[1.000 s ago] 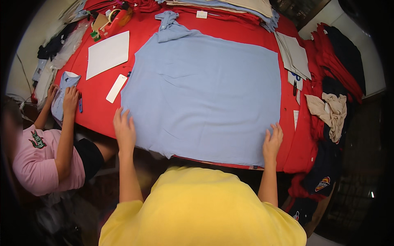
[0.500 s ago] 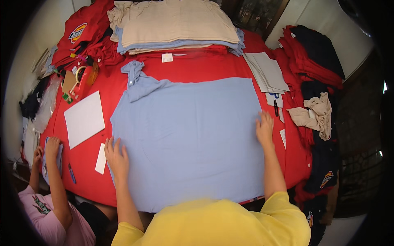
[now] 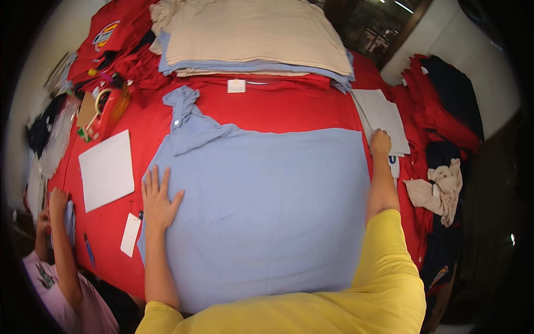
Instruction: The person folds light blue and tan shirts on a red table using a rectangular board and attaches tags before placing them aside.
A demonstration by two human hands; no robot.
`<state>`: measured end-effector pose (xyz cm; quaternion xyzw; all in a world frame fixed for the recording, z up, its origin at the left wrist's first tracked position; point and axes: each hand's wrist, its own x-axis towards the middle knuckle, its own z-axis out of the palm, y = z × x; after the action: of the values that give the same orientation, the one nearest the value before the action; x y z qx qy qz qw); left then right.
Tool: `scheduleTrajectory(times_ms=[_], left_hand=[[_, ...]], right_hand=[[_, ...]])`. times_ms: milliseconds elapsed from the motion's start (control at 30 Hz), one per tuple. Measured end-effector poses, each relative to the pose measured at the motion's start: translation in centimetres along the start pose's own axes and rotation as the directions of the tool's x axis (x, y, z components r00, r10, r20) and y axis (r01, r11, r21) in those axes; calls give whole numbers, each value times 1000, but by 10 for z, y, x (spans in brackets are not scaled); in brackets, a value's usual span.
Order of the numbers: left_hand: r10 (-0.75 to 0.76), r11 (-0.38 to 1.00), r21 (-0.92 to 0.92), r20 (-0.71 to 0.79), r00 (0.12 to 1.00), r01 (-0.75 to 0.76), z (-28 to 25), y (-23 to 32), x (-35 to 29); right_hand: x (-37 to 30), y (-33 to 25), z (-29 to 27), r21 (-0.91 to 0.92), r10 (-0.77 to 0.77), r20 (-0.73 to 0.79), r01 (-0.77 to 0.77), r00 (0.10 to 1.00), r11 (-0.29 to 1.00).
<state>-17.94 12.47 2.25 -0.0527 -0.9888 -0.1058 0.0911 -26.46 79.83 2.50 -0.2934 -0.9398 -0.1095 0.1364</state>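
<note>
A light blue button-placket shirt [image 3: 261, 206] lies spread over the red cloth, its collar end [image 3: 183, 103] bunched at the far left. My left hand [image 3: 159, 200] rests flat on the shirt's left side, fingers spread. Beyond the shirt's right edge, my right hand [image 3: 381, 142] is closed over a stack of white sheets [image 3: 384, 108]. Whatever its curled fingers hold is hidden. A white card tag [image 3: 130, 235] sits beside the shirt, to the left of my left forearm.
Folded beige and blue garments [image 3: 256, 33] are piled at the back. A white square board [image 3: 108, 170], a tape dispenser [image 3: 108, 111] and a blue pen-like tool [image 3: 89, 249] lie left. Red and navy clothes [image 3: 445, 100] stand right. Another person's hands [image 3: 55, 206] work at the left edge.
My right hand has left the shirt's right edge and reached up to the white sheets, closing. My left hand has slid further up the shirt. The black tool beside the sheets no longer shows.
</note>
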Motion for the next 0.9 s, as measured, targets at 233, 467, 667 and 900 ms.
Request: scheduleTrajectory(times_ms=[233,467,667,900], left_hand=[[15,969,-227,-333,943,-95,12,-14,-7],[-169,985,-116,-442,881,130,-16,-57,-118],[-376,883,-401,-292,880,244,-16,-69,-143],[-373,828,-534,-289,882,175,-13,-75,-145]], right_hand=[[-2,30,-42,-12,-144,-176,144,974,989],[-166,-77,-257,652,-440,-87,385,894,653],[-257,-191,-260,973,-681,-91,210,727,95],[-300,-317,-155,876,-822,-24,408,569,256]])
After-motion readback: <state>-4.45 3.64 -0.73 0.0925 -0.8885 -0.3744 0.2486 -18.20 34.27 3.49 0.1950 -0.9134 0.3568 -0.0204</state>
